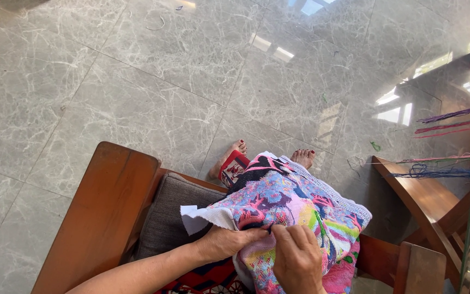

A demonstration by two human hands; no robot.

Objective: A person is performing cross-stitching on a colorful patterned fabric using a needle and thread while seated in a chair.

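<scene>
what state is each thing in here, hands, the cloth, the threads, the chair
left hand: pinching the cloth's edge, fingers closed
right hand: resting on the cloth, fingertips pinched next to the left hand
cloth: draped over the lap, bunched, one white corner folded out
threads: hanging in loose bundles over the glass edge at right
chair: upright, grey cushion on its seat
feet: bare, flat on the floor

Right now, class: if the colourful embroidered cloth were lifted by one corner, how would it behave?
Probably floppy: the embroidered cloth drapes and folds over the lap. Likely light, since both hands merely pinch it. Unlikely to roll or slide.
</scene>
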